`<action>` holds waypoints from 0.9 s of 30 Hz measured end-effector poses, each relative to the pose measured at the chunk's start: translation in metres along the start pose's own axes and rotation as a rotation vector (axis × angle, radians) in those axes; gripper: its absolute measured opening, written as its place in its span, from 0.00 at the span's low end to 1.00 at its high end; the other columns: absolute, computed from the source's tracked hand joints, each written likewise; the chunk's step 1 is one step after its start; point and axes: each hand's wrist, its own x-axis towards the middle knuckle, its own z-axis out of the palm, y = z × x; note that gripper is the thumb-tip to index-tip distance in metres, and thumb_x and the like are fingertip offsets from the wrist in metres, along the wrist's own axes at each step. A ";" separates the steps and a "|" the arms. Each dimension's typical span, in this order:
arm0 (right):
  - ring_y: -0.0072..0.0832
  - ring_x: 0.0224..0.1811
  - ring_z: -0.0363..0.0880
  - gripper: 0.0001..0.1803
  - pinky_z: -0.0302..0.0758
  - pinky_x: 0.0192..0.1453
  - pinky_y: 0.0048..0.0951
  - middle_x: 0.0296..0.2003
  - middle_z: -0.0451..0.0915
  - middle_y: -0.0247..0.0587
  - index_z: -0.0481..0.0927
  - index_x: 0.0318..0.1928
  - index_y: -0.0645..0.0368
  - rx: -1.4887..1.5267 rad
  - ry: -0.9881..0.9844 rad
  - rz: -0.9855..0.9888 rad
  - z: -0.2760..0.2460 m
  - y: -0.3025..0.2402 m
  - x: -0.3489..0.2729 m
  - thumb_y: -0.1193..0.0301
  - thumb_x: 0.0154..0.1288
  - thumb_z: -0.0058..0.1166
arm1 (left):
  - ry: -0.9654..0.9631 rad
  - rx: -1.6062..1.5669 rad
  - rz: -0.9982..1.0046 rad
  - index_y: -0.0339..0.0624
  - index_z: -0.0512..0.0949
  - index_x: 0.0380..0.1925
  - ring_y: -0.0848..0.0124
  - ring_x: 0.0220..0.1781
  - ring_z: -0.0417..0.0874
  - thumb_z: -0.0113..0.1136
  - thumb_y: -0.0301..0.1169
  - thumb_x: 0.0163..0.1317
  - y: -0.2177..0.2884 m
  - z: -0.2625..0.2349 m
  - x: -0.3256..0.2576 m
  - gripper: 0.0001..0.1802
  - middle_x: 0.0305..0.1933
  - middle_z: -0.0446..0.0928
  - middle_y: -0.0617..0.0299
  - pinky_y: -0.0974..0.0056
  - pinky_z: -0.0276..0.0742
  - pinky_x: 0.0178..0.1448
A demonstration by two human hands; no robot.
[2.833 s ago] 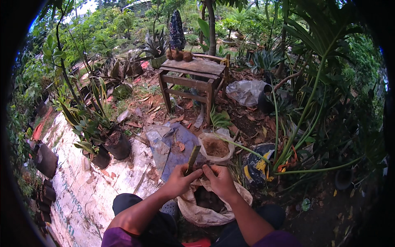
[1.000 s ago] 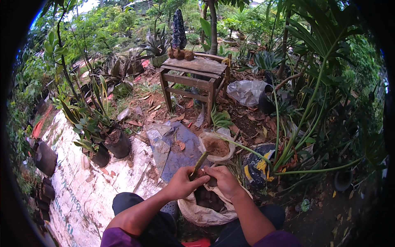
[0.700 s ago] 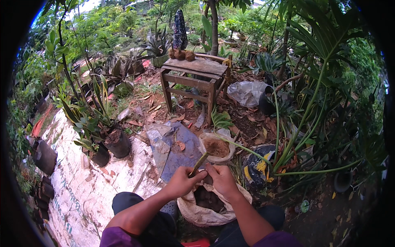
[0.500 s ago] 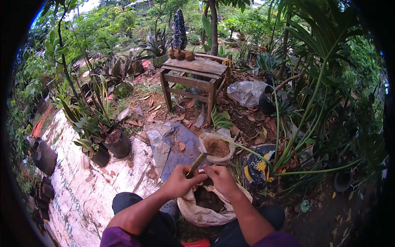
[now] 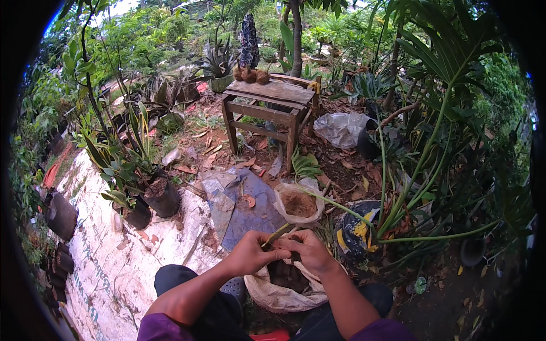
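Observation:
A short green stem cutting [image 5: 278, 232] slants up to the right from my left hand [image 5: 249, 254], whose fingers are closed round its lower part. My right hand [image 5: 307, 250] is pinched close against the left fingertips; what lies in that pinch is hidden by the fingers. Both hands are above an open whitish sack [image 5: 270, 296] with dark soil [image 5: 289, 277] inside, between my knees. Just beyond the hands stands a clear plastic bag [image 5: 318, 213] of brown fibre [image 5: 297, 203].
A small wooden table [image 5: 273, 92] farther off carries several brown fibrous balls [image 5: 248, 75]. Potted plants [image 5: 162, 196] stand left on a white sheet [image 5: 142, 267]. A bluish sheet [image 5: 247, 213] lies ahead. Long leaf stalks [image 5: 438, 232] reach in from the right.
The cutting has tipped lower toward the right. Both hands stay together over the sack, the right one slightly shifted with its fingers more curled.

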 end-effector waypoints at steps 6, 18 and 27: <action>0.14 0.36 0.79 0.14 0.74 0.42 0.20 0.35 0.85 0.31 0.86 0.42 0.67 -0.021 0.133 -0.086 0.008 0.005 0.002 0.66 0.77 0.56 | 0.035 0.065 -0.055 0.34 0.85 0.38 0.83 0.32 0.73 0.72 0.38 0.65 -0.002 -0.004 0.005 0.16 0.27 0.78 0.72 0.70 0.71 0.36; 0.19 0.32 0.80 0.20 0.76 0.41 0.30 0.30 0.86 0.42 0.87 0.42 0.66 -0.678 0.060 -0.085 0.001 -0.009 -0.004 0.58 0.75 0.56 | -0.097 0.528 0.253 0.33 0.80 0.43 0.74 0.35 0.79 0.70 0.32 0.63 0.012 -0.010 0.002 0.15 0.32 0.81 0.55 0.61 0.76 0.42; 0.47 0.37 0.87 0.19 0.77 0.43 0.40 0.32 0.85 0.58 0.86 0.43 0.65 -0.891 0.182 -0.229 0.012 0.000 0.003 0.61 0.75 0.53 | 0.016 0.587 0.165 0.32 0.81 0.37 0.68 0.27 0.76 0.70 0.34 0.62 0.014 -0.012 0.002 0.14 0.25 0.77 0.50 0.58 0.74 0.36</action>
